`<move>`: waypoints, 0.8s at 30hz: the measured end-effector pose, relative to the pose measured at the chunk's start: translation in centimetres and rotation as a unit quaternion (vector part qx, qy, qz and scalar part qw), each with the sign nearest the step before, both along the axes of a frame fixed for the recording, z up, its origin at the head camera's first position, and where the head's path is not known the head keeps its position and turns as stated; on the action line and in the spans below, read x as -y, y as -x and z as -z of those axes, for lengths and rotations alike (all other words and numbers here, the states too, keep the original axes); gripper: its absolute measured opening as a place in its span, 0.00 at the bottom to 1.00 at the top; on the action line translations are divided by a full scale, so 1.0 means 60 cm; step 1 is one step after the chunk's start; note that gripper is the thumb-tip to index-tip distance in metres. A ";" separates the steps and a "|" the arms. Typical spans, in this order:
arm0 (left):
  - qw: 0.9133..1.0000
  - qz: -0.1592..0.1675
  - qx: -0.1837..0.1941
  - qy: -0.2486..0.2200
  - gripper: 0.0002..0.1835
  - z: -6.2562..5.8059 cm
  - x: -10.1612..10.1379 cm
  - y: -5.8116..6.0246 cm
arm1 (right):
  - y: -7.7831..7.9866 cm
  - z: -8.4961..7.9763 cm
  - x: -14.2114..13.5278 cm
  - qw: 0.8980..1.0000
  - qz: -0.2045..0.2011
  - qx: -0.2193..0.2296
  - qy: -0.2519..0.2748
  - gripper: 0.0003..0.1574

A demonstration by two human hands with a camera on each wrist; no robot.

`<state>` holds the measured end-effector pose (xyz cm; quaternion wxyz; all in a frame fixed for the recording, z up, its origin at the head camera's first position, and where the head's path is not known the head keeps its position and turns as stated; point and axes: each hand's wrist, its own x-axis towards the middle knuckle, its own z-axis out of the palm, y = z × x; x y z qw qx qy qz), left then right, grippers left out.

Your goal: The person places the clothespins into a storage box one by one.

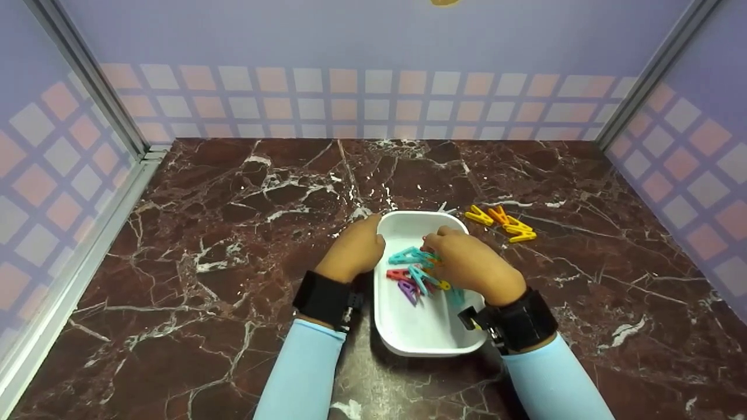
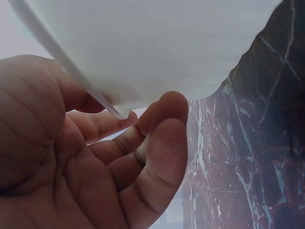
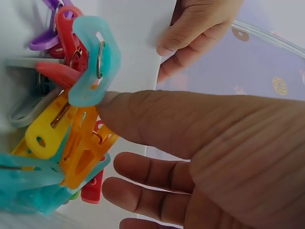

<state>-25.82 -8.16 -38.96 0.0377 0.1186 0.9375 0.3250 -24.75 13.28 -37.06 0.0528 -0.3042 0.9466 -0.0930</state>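
Note:
A white plastic basin (image 1: 417, 341) stands on the marbled tabletop. My left hand (image 1: 357, 248) grips its left rim, thumb on the inner side and curled fingers (image 2: 164, 148) underneath and outside. Inside the basin lies a pile of clothespins, among them teal (image 3: 97, 62), orange (image 3: 88, 148), yellow (image 3: 47, 131), red (image 3: 71, 38) and purple (image 1: 408, 292) ones. My right hand (image 1: 473, 262) reaches into the basin over the pile. Its thumb tip meets the teal and orange clothespins in the right wrist view, while the other visible fingers are apart from the thumb, with nothing seen between.
Several yellow and orange clothespins (image 1: 516, 227) lie on the tabletop (image 1: 233, 280) beyond the basin's right side. A pale clothespin (image 1: 444, 208) is partly visible behind the far rim. Tile-patterned panels (image 1: 373, 105) close off the back and both sides.

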 end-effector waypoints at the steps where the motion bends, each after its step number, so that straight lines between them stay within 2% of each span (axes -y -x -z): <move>1: 1.000 0.000 0.000 0.000 0.28 0.000 0.000 0.000 | 0.000 0.000 -0.001 1.000 -0.001 -0.005 0.002 0.20; 6: 1.000 -0.001 0.002 0.002 0.28 -0.001 -0.001 0.001 | 0.001 -0.003 -0.004 1.000 -0.010 -0.014 0.017 0.24; 12: 1.000 -0.002 0.001 0.002 0.28 0.000 -0.001 0.000 | -0.002 -0.019 -0.011 0.997 -0.015 0.023 0.066 0.30; 17: 1.000 0.000 -0.006 0.000 0.27 0.002 0.000 0.001 | -0.005 -0.041 -0.028 0.995 0.014 0.023 0.094 0.34; 21: 1.000 -0.002 -0.004 -0.001 0.28 0.003 0.000 0.002 | 0.003 -0.050 -0.057 0.993 0.046 0.001 0.113 0.31; 24: 1.000 -0.003 -0.002 -0.001 0.28 0.002 -0.001 0.002 | 0.018 -0.046 -0.086 0.988 0.077 0.001 0.131 0.27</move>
